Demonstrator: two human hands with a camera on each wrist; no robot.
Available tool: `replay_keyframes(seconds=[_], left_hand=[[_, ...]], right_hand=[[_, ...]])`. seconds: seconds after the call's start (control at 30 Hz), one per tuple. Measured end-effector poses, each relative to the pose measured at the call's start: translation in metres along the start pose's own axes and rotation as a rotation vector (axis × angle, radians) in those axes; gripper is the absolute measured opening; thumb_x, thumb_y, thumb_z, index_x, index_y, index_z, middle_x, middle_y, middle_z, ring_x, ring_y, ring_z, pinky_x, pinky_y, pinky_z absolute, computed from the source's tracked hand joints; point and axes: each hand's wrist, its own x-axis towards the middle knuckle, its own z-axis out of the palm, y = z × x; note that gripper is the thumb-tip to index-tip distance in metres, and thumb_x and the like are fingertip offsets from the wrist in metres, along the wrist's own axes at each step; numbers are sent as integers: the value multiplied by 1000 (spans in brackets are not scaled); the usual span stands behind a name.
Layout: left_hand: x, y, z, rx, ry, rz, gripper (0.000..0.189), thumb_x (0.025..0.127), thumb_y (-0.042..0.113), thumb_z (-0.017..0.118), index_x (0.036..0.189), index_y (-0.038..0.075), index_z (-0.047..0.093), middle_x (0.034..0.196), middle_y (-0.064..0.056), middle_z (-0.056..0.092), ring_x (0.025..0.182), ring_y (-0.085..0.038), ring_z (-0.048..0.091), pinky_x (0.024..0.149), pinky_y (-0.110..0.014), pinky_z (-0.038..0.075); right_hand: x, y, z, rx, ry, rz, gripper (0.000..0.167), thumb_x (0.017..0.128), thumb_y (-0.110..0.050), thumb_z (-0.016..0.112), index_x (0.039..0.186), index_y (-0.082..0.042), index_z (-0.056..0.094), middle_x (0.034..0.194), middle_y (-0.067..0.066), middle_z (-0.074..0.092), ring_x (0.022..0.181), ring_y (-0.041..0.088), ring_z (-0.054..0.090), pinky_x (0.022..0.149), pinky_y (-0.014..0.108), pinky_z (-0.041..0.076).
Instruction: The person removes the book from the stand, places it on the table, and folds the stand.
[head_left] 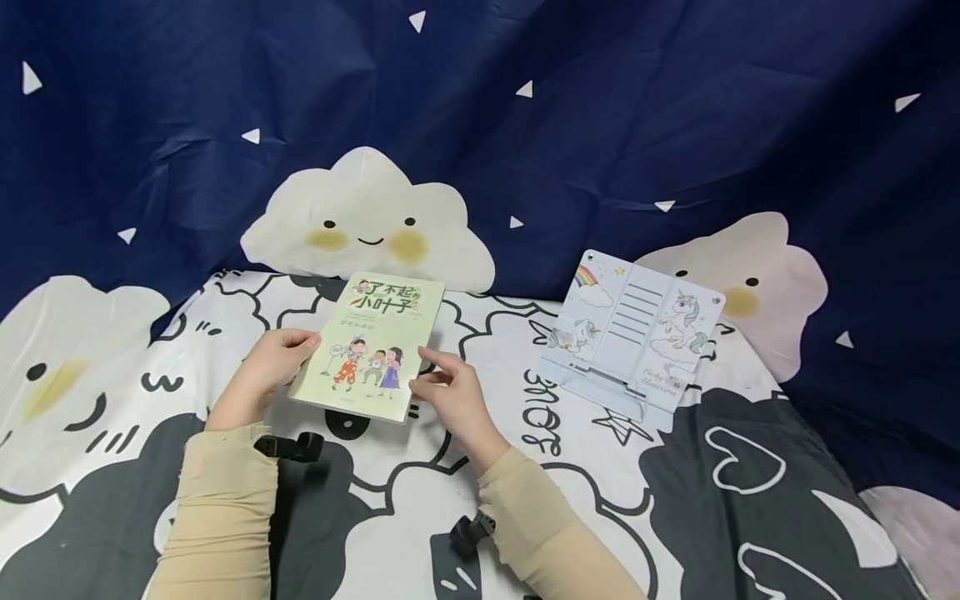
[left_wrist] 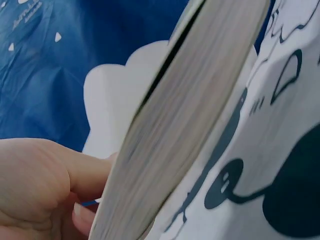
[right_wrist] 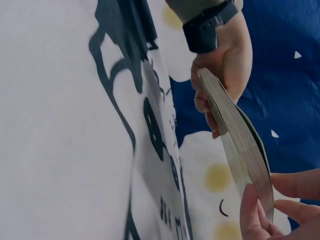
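Note:
A pale green paperback book (head_left: 365,350) is held up between both hands, its illustrated front cover facing up. My left hand (head_left: 272,371) grips its left edge, thumb on the cover side. At the opposite edge, my right hand (head_left: 459,400) pinches the book low down. The left wrist view gives the thick page block (left_wrist: 175,125) close up, with a dark gap under the cover. In the right wrist view the book tilts above the bedding, with fingers (right_wrist: 295,184) on one face and others on the opposite face.
A light blue folding book stand (head_left: 630,329) with unicorn pictures leans open to the right. Black-and-white patterned bedding (head_left: 405,500) lies under everything. Behind hangs a navy curtain (head_left: 480,125) with clouds and white triangles. Small black cameras (head_left: 291,447) sit on both wrists.

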Motion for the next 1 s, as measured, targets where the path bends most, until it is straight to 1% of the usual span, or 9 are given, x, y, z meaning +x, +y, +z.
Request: replay_keyframes(seconds=[0.1,0.2,0.27,0.37,0.47,0.6,0.77,0.87,1.0], left_hand=[[2,-7,-4,15,17,-23,49,107,25,43,135,-14,51,95,-10,70,69,-5,58,60,-23,49],[2,-11,-7,34,20,-41,49,107,25,42,134,-16,51,93,-10,69,70,-6,57,60,-23,48],[2,-14,-7,49,29,-49,49,107,24,42,134,-15,51,96,-13,69,71,-7,56,61,-23,47],[3,-18,-8,75,46,-61,48,107,25,43,134,-14,53,106,-20,68,76,-9,56,64,-23,46],[4,-23,-9,105,51,-85,49,107,27,43,134,-13,53,115,-25,65,82,-14,56,67,-24,45],[7,-31,-9,135,61,-115,48,107,25,42,135,-12,52,121,-28,62,89,-20,57,69,-25,44],[7,-34,-9,125,98,-131,48,108,23,39,136,-13,50,127,-31,57,99,-29,55,73,-29,42],[6,-34,-8,119,115,-141,48,108,23,36,137,-13,50,127,-31,56,103,-32,54,78,-33,43],[8,-36,-5,139,126,-162,47,108,22,35,137,-12,50,129,-30,55,108,-35,52,88,-41,43]], right_hand=[[2,2,9,-40,-11,17,53,83,5,69,135,0,59,134,19,55,97,18,60,83,29,58],[3,5,16,-53,-20,44,54,82,4,69,135,-1,60,141,15,51,100,18,58,79,22,52],[4,9,19,-49,-29,61,54,82,5,69,135,-1,59,144,15,50,98,17,57,77,20,50],[5,13,23,-35,-44,72,56,81,6,68,136,1,58,147,16,48,96,16,56,74,20,49],[6,16,27,-36,-69,84,58,80,7,68,137,3,56,148,16,48,95,16,56,74,19,48],[9,16,32,-59,-103,111,62,80,5,70,140,1,53,146,15,50,100,18,57,77,20,48],[12,15,37,-77,-135,126,62,81,6,67,141,2,52,148,16,48,97,16,56,75,19,46],[14,16,40,-69,-144,135,60,81,7,65,140,3,52,149,17,47,93,14,53,73,19,46],[16,20,42,-52,-149,154,60,82,8,62,140,4,52,142,19,52,93,14,50,76,22,50]])
